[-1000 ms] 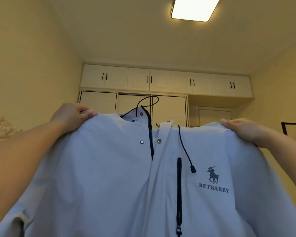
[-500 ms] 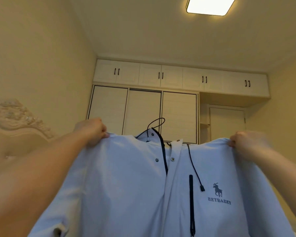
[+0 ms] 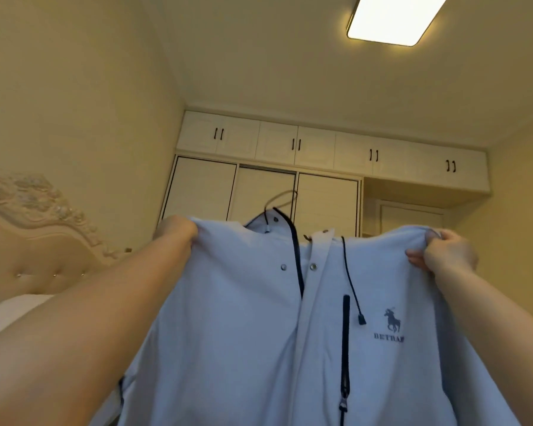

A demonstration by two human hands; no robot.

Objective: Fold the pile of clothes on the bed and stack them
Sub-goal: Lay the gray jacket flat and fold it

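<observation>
Up before the head camera, the left hand (image 3: 179, 230) and right hand (image 3: 446, 252) each gripped a shoulder of the pale blue jacket (image 3: 259, 333), hanging spread; next, likely laying it flat on the bed to fold

one jacket (image 3: 237, 333), two hands, one ceiling light (image 3: 394, 18), one headboard (image 3: 34, 241)

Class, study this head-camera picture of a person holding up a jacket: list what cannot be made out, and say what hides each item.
- Pale blue zip-up hooded jacket: its hem and sleeves are cut off by the bottom edge of the head view.
- Printed chest lettering: its end is lost in a fold.
- Left hand and right hand: some fingers are tucked behind the shoulder fabric.
- Pile of clothes: out of view below the raised jacket.
</observation>
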